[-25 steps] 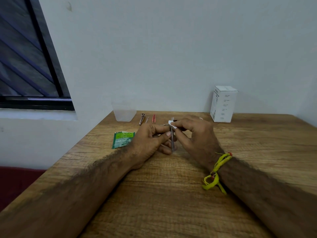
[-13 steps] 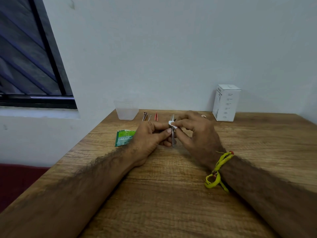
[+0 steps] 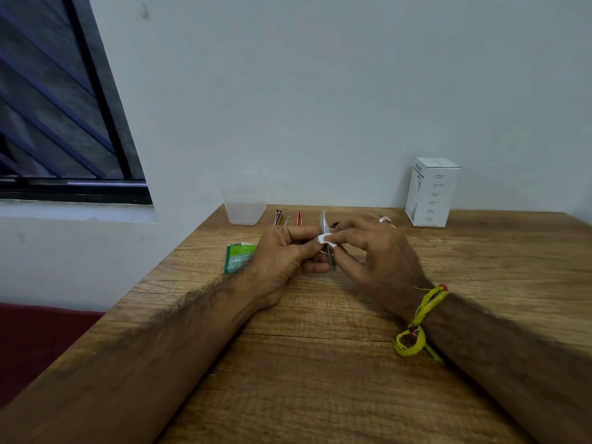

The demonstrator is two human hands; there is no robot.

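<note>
Left hand (image 3: 285,251) curls its fingers round a slim metal tool (image 3: 331,263), held roughly upright, while the right hand (image 3: 374,251) pinches a small white pad (image 3: 326,239) against it. Behind is a plain pale wall (image 3: 320,91), with a dark barred window (image 3: 48,107) at the left. Both hands rest mid-way along a wooden table (image 3: 320,363). Near its far edge stand a white box (image 3: 431,192) and a clear plastic cup (image 3: 244,208). A green sachet (image 3: 237,256) lies just beside the left hand, and red tweezers (image 3: 299,217) lie near the cup.

Soft, even light on the wooden table (image 3: 352,363); faint shadows under forearms; window frame (image 3: 96,91) bows at ten o'clock; far items slightly blurred.
</note>
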